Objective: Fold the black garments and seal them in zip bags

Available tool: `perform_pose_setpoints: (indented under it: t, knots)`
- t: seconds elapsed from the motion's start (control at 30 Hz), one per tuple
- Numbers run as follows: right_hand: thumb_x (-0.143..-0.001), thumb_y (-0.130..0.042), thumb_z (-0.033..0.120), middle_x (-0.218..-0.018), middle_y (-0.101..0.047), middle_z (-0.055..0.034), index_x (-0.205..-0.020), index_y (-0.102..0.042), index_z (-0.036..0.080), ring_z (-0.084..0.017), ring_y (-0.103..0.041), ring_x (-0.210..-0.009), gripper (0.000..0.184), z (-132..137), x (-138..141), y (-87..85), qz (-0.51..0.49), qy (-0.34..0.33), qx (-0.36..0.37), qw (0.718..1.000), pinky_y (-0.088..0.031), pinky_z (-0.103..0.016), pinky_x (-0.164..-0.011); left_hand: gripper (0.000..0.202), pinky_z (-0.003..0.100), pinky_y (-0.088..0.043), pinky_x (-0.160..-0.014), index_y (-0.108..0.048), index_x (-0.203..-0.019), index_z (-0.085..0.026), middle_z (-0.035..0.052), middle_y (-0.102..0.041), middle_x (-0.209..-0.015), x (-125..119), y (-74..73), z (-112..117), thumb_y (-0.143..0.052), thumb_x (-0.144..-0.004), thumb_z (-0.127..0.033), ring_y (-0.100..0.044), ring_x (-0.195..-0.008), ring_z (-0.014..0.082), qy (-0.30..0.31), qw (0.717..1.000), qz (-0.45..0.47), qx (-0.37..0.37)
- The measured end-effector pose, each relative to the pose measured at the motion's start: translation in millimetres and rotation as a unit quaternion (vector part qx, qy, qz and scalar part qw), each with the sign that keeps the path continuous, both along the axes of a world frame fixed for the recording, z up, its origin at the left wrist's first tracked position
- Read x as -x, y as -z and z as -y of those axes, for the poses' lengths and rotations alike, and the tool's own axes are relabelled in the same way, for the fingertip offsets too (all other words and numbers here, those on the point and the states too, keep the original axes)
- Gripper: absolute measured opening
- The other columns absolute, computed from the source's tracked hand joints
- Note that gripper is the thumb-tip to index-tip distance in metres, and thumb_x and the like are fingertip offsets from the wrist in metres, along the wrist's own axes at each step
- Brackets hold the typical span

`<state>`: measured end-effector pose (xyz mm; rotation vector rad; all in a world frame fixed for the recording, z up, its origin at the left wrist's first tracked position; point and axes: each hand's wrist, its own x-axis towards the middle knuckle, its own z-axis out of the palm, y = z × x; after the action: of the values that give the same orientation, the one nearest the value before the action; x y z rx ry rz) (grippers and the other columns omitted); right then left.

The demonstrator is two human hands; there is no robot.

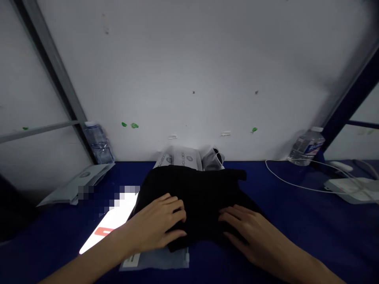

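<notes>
On the blue table, right before us, we have a folded black garment. Its long axis runs across us from left to right, and a short flap at its far edge points to the right. Our left hand lies palm down on the near left part of the cloth, with its grip open and its fingers pointing to the right. Our right hand lies flat on the near right part, its grip also open and its fingers pointing left toward the other hand. The fingertips are near each other but apart.

The garment's near edge rests on a pale plastic bag that shows from under our left hand. A bright white sheet with a red mark lies just to the left of it. Touching the far edge of the garment are packed bags against the wall. Grey envelopes lie far left, below a water bottle. A second bottle stands far right, with a white cable running from it to a white device.
</notes>
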<state>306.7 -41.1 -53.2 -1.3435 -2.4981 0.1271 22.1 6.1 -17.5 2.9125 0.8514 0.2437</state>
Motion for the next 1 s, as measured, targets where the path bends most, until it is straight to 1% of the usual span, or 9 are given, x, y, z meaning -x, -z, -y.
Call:
perform_pose_setpoints:
  t: [0.1, 0.23, 0.33, 0.43, 0.6, 0.7, 0.8, 0.9, 1.0]
  knots:
    - [-0.093, -0.055, 0.02, -0.137, -0.06, -0.0097, -0.131, -0.058, 0.024, -0.031, -0.058, -0.123, 0.039, 0, -11, 4.2, 0.005, 0.011, 0.01, 1.0, -0.05, -0.052, -0.102, 0.031, 0.049, -0.045, -0.101, -0.063, -0.111, -0.021, 0.0044, -0.068, -0.106, 2, 3.2, -5, -0.074, -0.086, -0.036, -0.066, -0.102, 0.0264, -0.007, 1.0, 0.006, -0.001]
    - [-0.095, -0.056, 0.03, -0.143, -0.056, -0.0087, -0.138, -0.054, 0.025, -0.03, -0.052, -0.131, 0.044, -3, -22, -4.6, -0.012, 0.002, 0.046, 0.999, -0.044, -0.051, -0.109, 0.038, 0.05, -0.045, -0.101, -0.062, -0.116, -0.023, 0.0058, -0.067, -0.114, 3, 1.8, -6, -0.077, -0.083, -0.035, -0.064, -0.107, 0.0283, -0.009, 1.0, 0.01, 0.016]
    - [-0.09, -0.063, 0.034, -0.135, -0.062, -0.0079, -0.131, -0.059, 0.025, -0.028, -0.058, -0.124, 0.042, -6, -26, -12.2, -0.043, -0.002, 0.059, 0.997, -0.047, -0.047, -0.107, 0.035, 0.051, -0.04, -0.105, -0.06, -0.116, -0.025, 0.0041, -0.065, -0.118, 1, -0.6, 1, -0.075, -0.084, -0.027, -0.063, -0.109, 0.0266, -0.023, 0.999, 0.027, 0.041]
    - [-0.085, -0.071, 0.04, -0.13, -0.065, -0.0079, -0.12, -0.065, 0.026, -0.029, -0.06, -0.119, 0.038, -9, -26, -13.6, -0.068, -0.011, 0.064, 0.996, -0.049, -0.046, -0.103, 0.022, 0.049, -0.039, -0.106, -0.06, -0.109, -0.025, 0.0017, -0.066, -0.111, -4, -1.9, 10, -0.069, -0.089, -0.027, -0.064, -0.102, 0.0232, -0.038, 0.996, 0.057, 0.06]
    - [-0.09, -0.065, 0.022, -0.117, -0.07, -0.0062, -0.094, -0.069, 0.023, -0.026, -0.064, -0.112, 0.006, -12, -22, -11.6, -0.082, -0.016, 0.057, 0.995, -0.049, -0.043, -0.099, 0.024, 0.052, -0.037, -0.105, -0.063, -0.091, -0.022, 0.0, -0.065, -0.096, -10, 1.2, 14, -0.08, -0.077, -0.033, -0.064, -0.091, 0.0231, -0.034, 0.997, 0.04, 0.061]
    - [-0.094, -0.059, 0.022, -0.11, -0.071, -0.0058, -0.095, -0.068, 0.023, -0.023, -0.067, -0.101, 0.008, -14, -21, -17.1, -0.124, -0.008, 0.068, 0.99, -0.053, -0.038, -0.09, 0.013, 0.048, -0.039, -0.104, -0.06, -0.085, -0.022, -0.0016, -0.064, -0.093, -8, -1.1, 12, -0.073, -0.082, -0.023, -0.063, -0.088, 0.0196, -0.016, 0.997, 0.036, 0.065]
    - [-0.094, -0.059, 0.026, -0.099, -0.072, -0.0041, -0.095, -0.066, 0.023, -0.021, -0.069, -0.088, 0.008, -19, -26, -23.2, -0.171, 0.019, 0.067, 0.983, -0.054, -0.035, -0.079, 0.009, 0.041, -0.042, -0.099, -0.057, -0.085, -0.021, -0.0021, -0.064, -0.092, -3, -11.6, 11, -0.062, -0.087, -0.014, -0.061, -0.086, 0.0169, 0.006, 0.997, 0.043, 0.066]
    - [-0.09, -0.065, 0.029, -0.087, -0.072, -0.002, -0.084, -0.064, 0.022, -0.019, -0.067, -0.077, 0.01, -25, -32, -26.9, -0.175, 0.033, 0.084, 0.98, -0.053, -0.032, -0.07, 0.01, 0.041, -0.039, -0.103, -0.056, -0.088, -0.021, -0.0019, -0.065, -0.095, 4, -23.5, 10, -0.059, -0.091, -0.013, -0.061, -0.088, 0.0161, 0.019, 0.996, 0.06, 0.061]
    - [-0.088, -0.067, 0.035, -0.086, -0.072, -0.0021, -0.079, -0.065, 0.021, -0.018, -0.067, -0.074, 0.017, -26, -29, -30.3, -0.16, 0.016, 0.11, 0.981, -0.053, -0.032, -0.068, 0.01, 0.039, -0.04, -0.1, -0.056, -0.088, -0.021, -0.0018, -0.066, -0.096, 9, -27.2, 10, -0.058, -0.093, -0.013, -0.061, -0.089, 0.0158, 0.03, 0.996, 0.068, 0.054]
